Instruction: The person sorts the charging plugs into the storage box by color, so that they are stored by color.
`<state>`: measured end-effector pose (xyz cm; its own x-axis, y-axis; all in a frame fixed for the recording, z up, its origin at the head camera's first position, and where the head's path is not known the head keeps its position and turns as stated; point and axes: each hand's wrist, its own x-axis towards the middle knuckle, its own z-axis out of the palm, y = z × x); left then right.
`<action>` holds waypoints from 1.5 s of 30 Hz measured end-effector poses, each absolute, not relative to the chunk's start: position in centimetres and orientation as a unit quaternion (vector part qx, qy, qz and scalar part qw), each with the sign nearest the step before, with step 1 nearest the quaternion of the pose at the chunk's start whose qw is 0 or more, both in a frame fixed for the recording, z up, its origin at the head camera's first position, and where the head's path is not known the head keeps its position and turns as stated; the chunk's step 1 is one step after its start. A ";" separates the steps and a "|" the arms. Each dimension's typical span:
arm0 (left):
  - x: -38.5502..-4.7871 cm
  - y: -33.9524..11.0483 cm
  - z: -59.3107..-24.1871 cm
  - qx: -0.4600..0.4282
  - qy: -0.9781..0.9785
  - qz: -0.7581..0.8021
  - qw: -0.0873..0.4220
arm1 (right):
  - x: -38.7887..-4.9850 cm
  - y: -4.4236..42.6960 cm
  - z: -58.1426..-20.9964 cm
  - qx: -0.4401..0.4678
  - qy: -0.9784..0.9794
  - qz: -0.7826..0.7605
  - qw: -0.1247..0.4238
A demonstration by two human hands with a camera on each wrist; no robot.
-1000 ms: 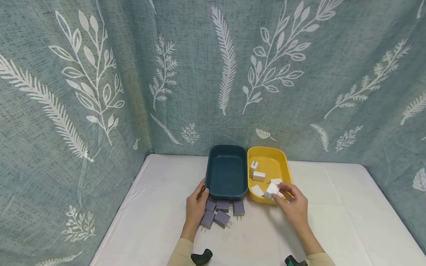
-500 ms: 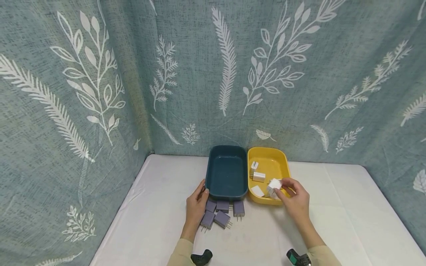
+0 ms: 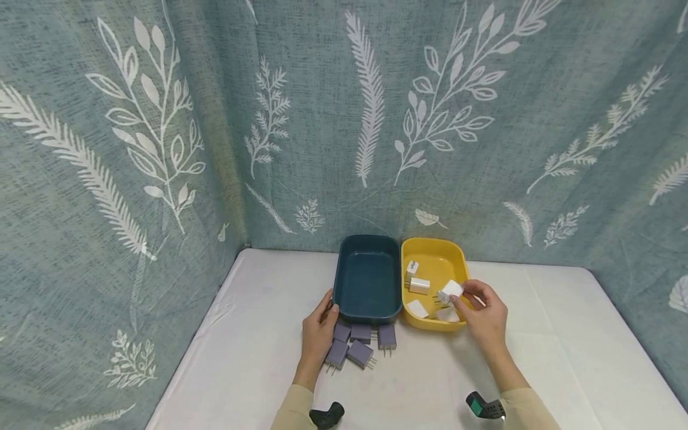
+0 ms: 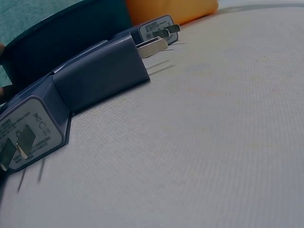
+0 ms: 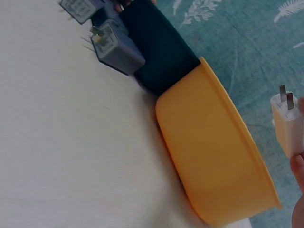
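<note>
My right hand [image 3: 486, 313] pinches a white charger [image 3: 451, 290] over the front right part of the yellow tray [image 3: 430, 325]; in the right wrist view this charger [image 5: 288, 124] has its two prongs pointing up. Several white chargers lie inside the tray, among them one [image 3: 419, 286] on the left side. My left hand [image 3: 317, 335] rests against the front left corner of the dark blue tray [image 3: 368, 286], fingers at its wall. Several purple chargers [image 3: 360, 353] lie in front of that tray, close beside the left hand.
The two trays stand side by side at the back of the white-covered table [image 3: 537, 334]. A patterned green curtain [image 3: 322, 119] hangs behind and at the sides. Black devices [image 3: 326, 415] are at both wrists.
My right hand has moved right and slightly back with the white charger, uncovering another white charger at the tray's front. The left hand has stayed at the blue tray.
</note>
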<state>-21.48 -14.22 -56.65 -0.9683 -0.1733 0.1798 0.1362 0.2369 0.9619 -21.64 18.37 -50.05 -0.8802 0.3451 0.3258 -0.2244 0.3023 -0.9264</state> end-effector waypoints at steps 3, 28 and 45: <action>-21.1 -14.1 -55.7 0.006 -0.778 -0.615 0.128 | -21.9 18.4 -49.9 -0.044 -0.775 0.580 0.245; -21.3 -14.2 -56.0 0.000 -0.774 -0.622 0.119 | -24.5 17.6 -49.1 -0.085 -0.764 0.585 0.260; -21.6 -14.3 -57.1 0.006 -0.770 -0.627 0.121 | -25.1 16.9 -48.9 -0.066 -0.784 0.558 0.263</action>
